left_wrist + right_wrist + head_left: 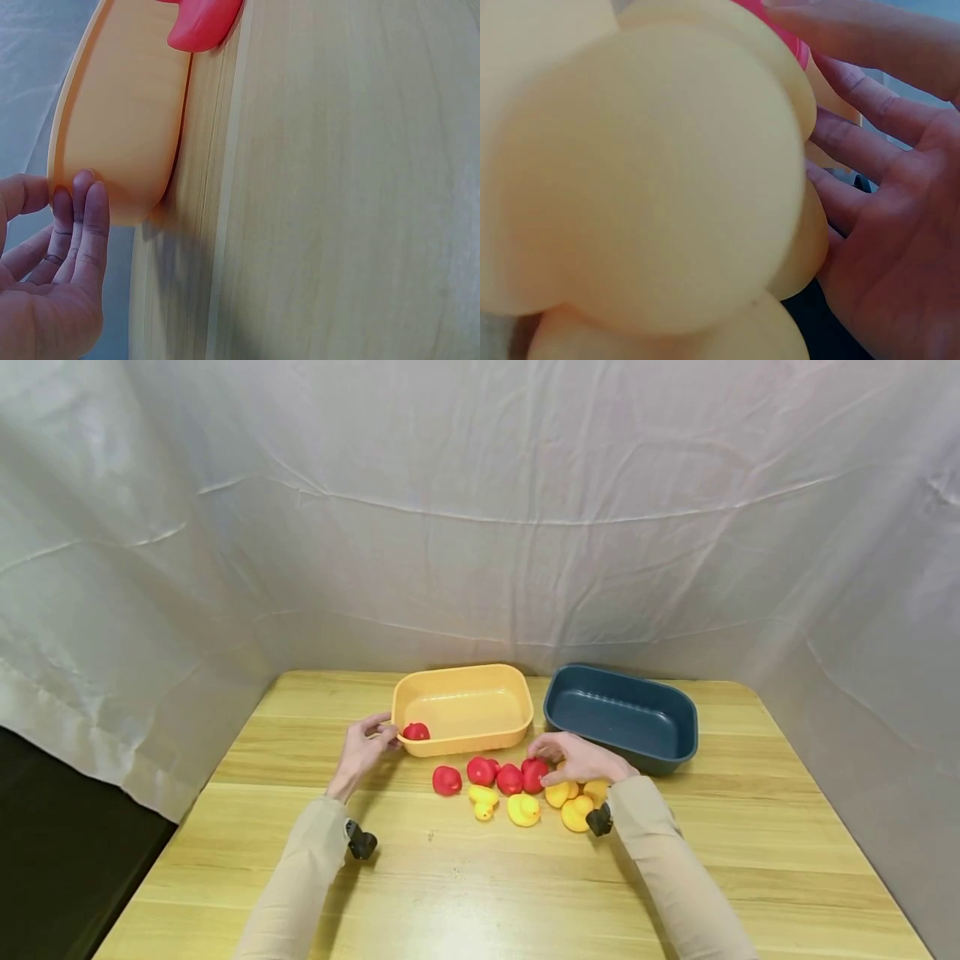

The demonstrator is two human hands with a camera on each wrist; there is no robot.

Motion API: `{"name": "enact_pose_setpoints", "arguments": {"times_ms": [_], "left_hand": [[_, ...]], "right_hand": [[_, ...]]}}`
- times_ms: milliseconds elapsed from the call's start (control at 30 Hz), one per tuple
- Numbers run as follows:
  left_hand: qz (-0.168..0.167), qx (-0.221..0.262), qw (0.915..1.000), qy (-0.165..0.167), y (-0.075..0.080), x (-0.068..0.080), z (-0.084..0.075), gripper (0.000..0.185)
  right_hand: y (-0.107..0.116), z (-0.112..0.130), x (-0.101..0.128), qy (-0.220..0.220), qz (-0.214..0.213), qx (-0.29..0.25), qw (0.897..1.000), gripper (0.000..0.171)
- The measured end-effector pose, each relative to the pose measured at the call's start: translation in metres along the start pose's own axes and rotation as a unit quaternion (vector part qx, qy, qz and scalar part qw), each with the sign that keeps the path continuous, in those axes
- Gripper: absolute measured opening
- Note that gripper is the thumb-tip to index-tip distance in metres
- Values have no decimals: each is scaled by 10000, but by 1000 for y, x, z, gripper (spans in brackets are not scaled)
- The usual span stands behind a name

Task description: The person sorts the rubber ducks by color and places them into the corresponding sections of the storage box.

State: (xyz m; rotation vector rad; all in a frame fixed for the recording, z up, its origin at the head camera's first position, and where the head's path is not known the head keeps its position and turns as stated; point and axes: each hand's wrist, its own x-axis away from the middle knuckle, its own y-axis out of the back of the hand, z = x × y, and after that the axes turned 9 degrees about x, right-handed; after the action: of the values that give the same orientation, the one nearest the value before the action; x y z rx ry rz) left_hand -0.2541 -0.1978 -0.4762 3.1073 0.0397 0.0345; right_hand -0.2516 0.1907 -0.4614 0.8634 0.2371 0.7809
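1. The left hand [365, 749] lay with straight, relaxed fingers [91, 214] against the left corner of the yellow tub [462, 707], touching its rim and gripping nothing.
2. The right hand [577, 760] rested palm-down with fingers loosely spread over the right end of the duck cluster; the index fingertip touched the rightmost red duck [535, 773], and nothing was held. In the right wrist view a yellow duck [645, 180] filled the frame, just beside the open palm.
3. One red duck [416, 732] sat inside the yellow tub, in its front-left corner, close to the left fingertips.
4. The yellow tub and the dark blue tub [621, 716] stood side by side near the table's far edge, a narrow gap between them.
5. On the wooden table [480, 877] just in front of the tubs lay four red ducks in a row and five yellow ducks, some partly hidden beneath the right hand.
6. The table was bare wood from the ducks to the near edge, and toward both side edges.
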Motion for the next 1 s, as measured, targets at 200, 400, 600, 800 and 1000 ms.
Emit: {"name": "enact_pose_setpoints", "arguments": {"times_ms": [200,400,600,800,1000], "left_hand": [[10,90,9999,99,0,-1,1,49],[30,102,9999,120,0,-1,1,49],[-13,51,9999,87,-1,-1,0,48],[-54,20,10000,51,-1,-2,2,46],[-30,27,10000,42,-1,-2,1,46]], "right_hand": [[2,0,-6,-102,170,108,9997,31],[2,2,-10,-371,273,144,9988,28],[1,1,-15,-544,312,103,9980,28],[3,2,-17,-571,288,147,9978,30],[3,3,-16,-695,234,165,9972,34]]}}
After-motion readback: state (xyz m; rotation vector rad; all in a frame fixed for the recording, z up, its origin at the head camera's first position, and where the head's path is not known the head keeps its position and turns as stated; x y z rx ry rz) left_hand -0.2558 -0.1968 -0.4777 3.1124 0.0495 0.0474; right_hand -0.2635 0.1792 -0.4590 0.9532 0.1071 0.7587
